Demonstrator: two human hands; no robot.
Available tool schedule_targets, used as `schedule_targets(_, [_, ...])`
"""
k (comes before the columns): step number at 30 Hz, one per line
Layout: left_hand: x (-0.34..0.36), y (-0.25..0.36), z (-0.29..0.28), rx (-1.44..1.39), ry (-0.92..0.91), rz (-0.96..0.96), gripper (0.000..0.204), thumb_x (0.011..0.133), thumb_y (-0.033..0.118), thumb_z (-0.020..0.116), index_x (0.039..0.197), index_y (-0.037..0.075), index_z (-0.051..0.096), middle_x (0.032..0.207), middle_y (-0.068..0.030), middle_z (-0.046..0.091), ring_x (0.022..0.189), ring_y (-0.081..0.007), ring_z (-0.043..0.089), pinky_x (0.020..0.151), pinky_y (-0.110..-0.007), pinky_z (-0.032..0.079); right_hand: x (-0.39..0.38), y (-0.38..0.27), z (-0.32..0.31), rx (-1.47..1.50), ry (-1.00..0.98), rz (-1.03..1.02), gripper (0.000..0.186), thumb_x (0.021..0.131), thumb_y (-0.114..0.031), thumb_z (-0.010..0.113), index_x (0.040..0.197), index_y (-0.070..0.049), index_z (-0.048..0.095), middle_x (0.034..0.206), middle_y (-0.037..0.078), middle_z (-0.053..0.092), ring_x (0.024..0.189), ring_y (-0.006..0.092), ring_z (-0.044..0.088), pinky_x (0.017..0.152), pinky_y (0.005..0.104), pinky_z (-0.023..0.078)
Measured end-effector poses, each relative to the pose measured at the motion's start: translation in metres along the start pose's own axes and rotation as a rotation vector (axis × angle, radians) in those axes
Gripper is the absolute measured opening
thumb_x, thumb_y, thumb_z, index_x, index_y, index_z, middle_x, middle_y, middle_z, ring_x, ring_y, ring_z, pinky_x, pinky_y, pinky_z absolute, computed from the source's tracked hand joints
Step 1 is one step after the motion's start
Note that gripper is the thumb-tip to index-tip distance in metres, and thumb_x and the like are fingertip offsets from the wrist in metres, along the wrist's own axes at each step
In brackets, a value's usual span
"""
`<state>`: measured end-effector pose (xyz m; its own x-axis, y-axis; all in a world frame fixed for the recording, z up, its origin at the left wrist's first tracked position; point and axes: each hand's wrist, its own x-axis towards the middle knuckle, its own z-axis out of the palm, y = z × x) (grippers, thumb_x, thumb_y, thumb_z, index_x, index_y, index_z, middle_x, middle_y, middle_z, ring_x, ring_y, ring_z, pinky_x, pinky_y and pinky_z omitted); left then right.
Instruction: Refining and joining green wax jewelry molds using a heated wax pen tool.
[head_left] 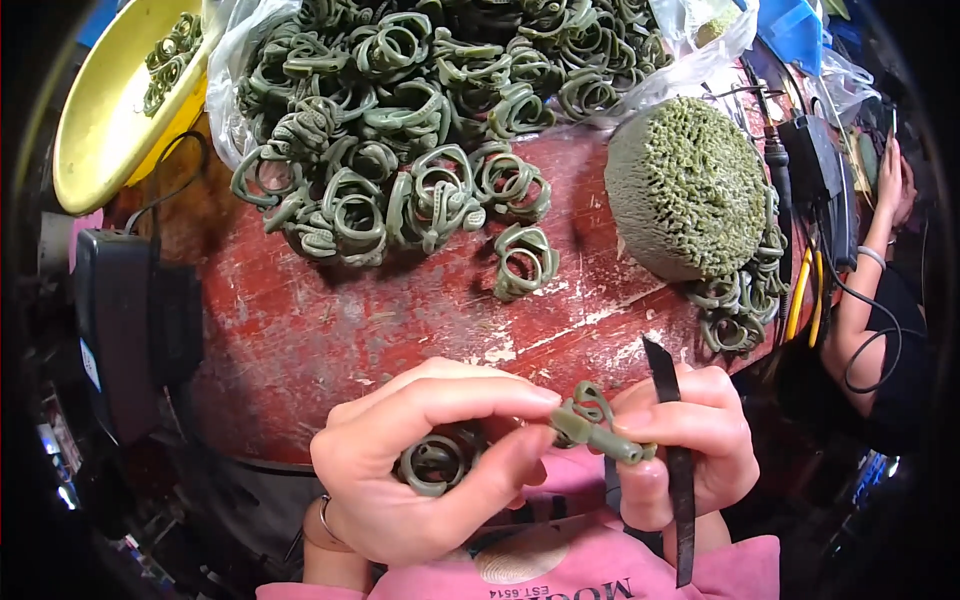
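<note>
Your left hand (385,450) pinches waxy green loop (595,434), green ring (412,477) palmed left of it; right hand (708,440) steadies loop, flat black strip (681,490) tucked rightward, likely freeing fingertips.

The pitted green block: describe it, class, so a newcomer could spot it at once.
Find the worn red tabletop, with a big heap of green rings along its far side. Toward the right edge sits the pitted green block, thick and rounded. Unlike the looped rings beside it, it is one chunky mass with a sponge-like face.
</note>
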<state>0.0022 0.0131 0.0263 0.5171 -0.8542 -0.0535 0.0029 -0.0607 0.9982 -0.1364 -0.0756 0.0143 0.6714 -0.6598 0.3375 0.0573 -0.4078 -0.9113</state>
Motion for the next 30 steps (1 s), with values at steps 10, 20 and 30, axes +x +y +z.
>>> schedule_targets(10, [0.003, -0.012, -0.006, -0.046, 0.042, 0.081, 0.033, 0.076, 0.03, 0.063, 0.078, -0.003, 0.058, 0.071, -0.0123, 0.056, 0.065, -0.0145, 0.055, 0.055, -0.022, 0.042, 0.007, -0.001, 0.005, -0.074, -0.031, -0.085, 0.029, 0.064, -0.002, 0.069, 0.091, 0.001, 0.058, 0.074, 0.009, 0.058, 0.057, 0.0146, 0.054, 0.048, 0.0236, 0.044])
schedule_targets(20, [0.003, -0.013, -0.01, -0.022, -0.058, 0.248, 0.016, 0.067, -0.004, 0.064, 0.078, -0.005, 0.053, 0.076, -0.0157, 0.053, 0.048, -0.0124, 0.055, 0.036, -0.017, 0.043, 0.009, -0.002, -0.001, -0.103, -0.011, -0.021, 0.041, 0.062, -0.004, 0.072, 0.1, 0.0, 0.057, 0.072, 0.009, 0.059, 0.054, 0.0138, 0.054, 0.046, 0.022, 0.043])
schedule_targets(30, [-0.006, -0.012, -0.007, -0.076, 0.032, 0.236, 0.023, 0.067, -0.007, 0.063, 0.079, -0.002, 0.044, 0.075, -0.0149, 0.051, 0.056, -0.0172, 0.057, 0.046, -0.023, 0.049, -0.013, 0.0, 0.003, -0.115, 0.092, -0.057, 0.033, 0.091, -0.036, 0.027, 0.087, -0.004, 0.036, 0.048, 0.006, 0.057, 0.034, 0.0117, 0.05, 0.034, 0.019, 0.038])
